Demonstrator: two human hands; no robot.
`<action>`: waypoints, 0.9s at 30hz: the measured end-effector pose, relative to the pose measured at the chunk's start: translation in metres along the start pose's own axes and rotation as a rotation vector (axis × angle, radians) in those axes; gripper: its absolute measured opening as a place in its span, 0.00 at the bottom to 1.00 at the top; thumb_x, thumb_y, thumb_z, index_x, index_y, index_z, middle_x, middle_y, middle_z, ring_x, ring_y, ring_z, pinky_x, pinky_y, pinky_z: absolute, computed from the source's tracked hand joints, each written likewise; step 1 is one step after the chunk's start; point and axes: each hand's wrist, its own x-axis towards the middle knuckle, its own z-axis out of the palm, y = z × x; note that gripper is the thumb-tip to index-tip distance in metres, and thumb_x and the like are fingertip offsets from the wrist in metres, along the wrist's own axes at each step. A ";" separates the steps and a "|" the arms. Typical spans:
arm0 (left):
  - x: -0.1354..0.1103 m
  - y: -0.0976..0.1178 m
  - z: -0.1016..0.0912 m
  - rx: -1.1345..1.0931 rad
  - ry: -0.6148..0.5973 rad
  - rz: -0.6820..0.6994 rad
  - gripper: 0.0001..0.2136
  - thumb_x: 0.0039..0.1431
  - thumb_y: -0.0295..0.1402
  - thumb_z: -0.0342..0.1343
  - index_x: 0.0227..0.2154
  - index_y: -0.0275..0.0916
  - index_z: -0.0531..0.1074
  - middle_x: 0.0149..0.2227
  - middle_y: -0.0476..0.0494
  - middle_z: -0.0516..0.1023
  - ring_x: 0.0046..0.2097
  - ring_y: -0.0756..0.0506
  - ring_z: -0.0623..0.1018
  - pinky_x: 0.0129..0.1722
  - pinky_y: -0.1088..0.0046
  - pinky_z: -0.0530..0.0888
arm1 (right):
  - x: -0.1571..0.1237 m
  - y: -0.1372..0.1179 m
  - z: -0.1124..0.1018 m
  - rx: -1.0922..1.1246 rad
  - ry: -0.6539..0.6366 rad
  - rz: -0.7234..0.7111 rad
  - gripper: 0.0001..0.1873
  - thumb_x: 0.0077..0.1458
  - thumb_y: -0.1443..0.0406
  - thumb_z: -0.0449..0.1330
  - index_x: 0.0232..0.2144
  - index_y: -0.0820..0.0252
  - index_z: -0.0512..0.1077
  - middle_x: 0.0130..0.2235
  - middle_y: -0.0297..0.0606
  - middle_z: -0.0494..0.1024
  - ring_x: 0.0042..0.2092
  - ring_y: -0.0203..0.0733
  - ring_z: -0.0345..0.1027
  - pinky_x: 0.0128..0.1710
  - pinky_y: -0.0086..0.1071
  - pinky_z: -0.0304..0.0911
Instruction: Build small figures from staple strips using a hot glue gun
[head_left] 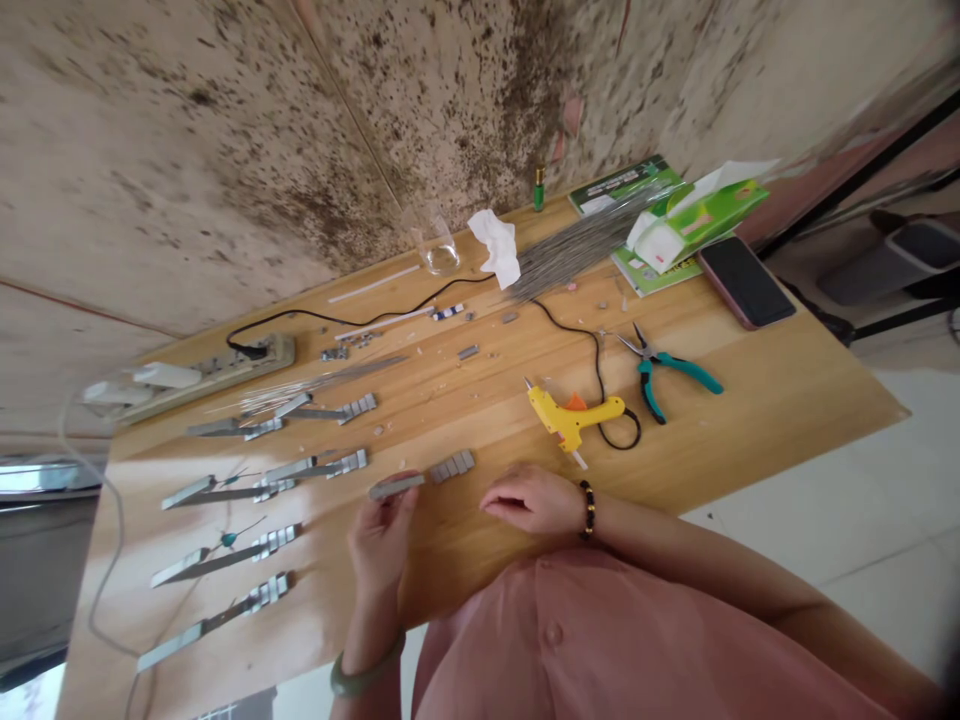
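My left hand [381,545] grips a flat grey bar [396,487] between thumb and fingers, just above the wooden table near its front edge. Right beside the bar, a short row of small grey blocks [452,466] lies on the table. My right hand [531,500] rests to the right of that row, its fingers curled inward and pressed together; whether anything is inside them is hidden. Beyond the right hand lies a yellow hot glue gun [574,415]. Several similar grey pieces with thin stems and stacked blocks [266,595] are laid out at left.
Teal-handled pliers [679,372] and a phone [746,282] lie at right. A bundle of thin wires [574,250], a tissue pack [701,225] and a glass [441,255] stand towards the wall. A black cord [352,322] runs from the power strip [217,375] across the table.
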 end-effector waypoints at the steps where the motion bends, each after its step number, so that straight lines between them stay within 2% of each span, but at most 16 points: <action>1: 0.000 0.000 0.003 0.011 -0.029 0.025 0.11 0.51 0.38 0.59 0.35 0.38 0.76 0.36 0.43 0.80 0.41 0.44 0.78 0.45 0.66 0.74 | 0.000 0.000 0.000 -0.001 -0.002 0.000 0.11 0.62 0.64 0.52 0.40 0.59 0.74 0.38 0.36 0.81 0.40 0.37 0.73 0.44 0.31 0.62; 6: 0.004 -0.002 0.008 0.109 -0.118 0.115 0.10 0.54 0.38 0.57 0.35 0.38 0.76 0.37 0.43 0.80 0.41 0.44 0.78 0.46 0.65 0.74 | 0.001 -0.001 -0.001 -0.015 -0.006 -0.007 0.11 0.61 0.65 0.53 0.39 0.60 0.74 0.37 0.37 0.81 0.39 0.37 0.73 0.43 0.30 0.62; 15: 0.003 -0.016 0.006 0.153 -0.126 0.154 0.10 0.54 0.37 0.57 0.38 0.40 0.75 0.38 0.44 0.78 0.42 0.45 0.77 0.47 0.64 0.73 | 0.001 -0.002 -0.002 -0.025 -0.018 -0.012 0.11 0.61 0.65 0.53 0.39 0.59 0.74 0.37 0.37 0.81 0.39 0.37 0.73 0.42 0.30 0.62; 22: 0.002 -0.015 0.007 0.168 -0.130 0.169 0.10 0.55 0.37 0.57 0.38 0.40 0.75 0.39 0.44 0.78 0.43 0.45 0.77 0.47 0.65 0.72 | 0.001 -0.002 -0.001 -0.034 -0.019 -0.013 0.11 0.62 0.64 0.52 0.39 0.59 0.75 0.37 0.36 0.81 0.38 0.37 0.73 0.42 0.30 0.61; 27: 0.003 -0.010 0.008 0.252 -0.133 0.235 0.09 0.55 0.36 0.57 0.38 0.40 0.75 0.38 0.44 0.78 0.42 0.45 0.77 0.46 0.65 0.72 | 0.001 -0.001 -0.001 -0.056 -0.009 -0.031 0.11 0.62 0.64 0.52 0.39 0.60 0.74 0.36 0.36 0.81 0.38 0.37 0.73 0.41 0.30 0.61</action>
